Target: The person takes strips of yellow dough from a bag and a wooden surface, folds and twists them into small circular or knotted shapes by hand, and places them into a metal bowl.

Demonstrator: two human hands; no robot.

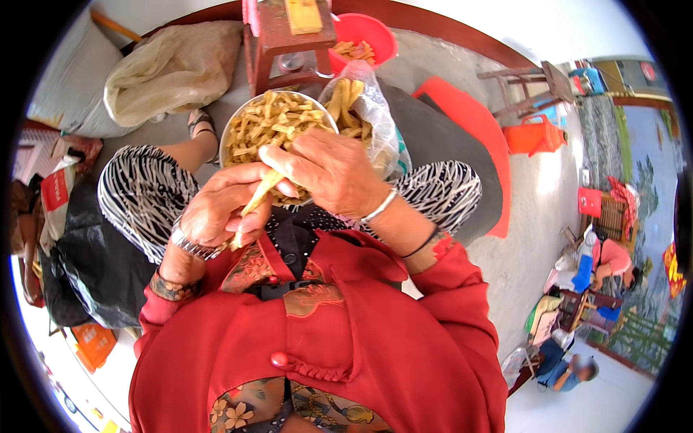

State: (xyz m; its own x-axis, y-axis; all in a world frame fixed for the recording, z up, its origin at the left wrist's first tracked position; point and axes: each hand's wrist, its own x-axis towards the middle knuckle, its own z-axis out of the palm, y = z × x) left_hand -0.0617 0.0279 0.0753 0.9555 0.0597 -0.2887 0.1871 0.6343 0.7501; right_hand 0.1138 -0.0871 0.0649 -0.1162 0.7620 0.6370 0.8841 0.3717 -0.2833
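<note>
A long pale-yellow strip of food [261,190], its exact kind unclear, slants between my two hands above my lap. My left hand [215,206] pinches its lower end, with the thumb and fingertips pressed around it. My right hand [328,169] has its thumb and fingers closed on the upper end. Just beyond both hands stands a round metal basin [226,137], heaped with short yellow-brown pieces [271,119]. My right hand covers part of its near right side. Beside the basin, a clear plastic bag [372,105] holds longer yellow strips [345,105].
A red-brown wooden stool [289,36] stands beyond the basin, with a red tub [375,40] of pieces beside it. A pale sack [170,72] lies far left. A red-orange jug [534,136] and a wooden chair [541,83] are at right. Other people [567,372] sit further off.
</note>
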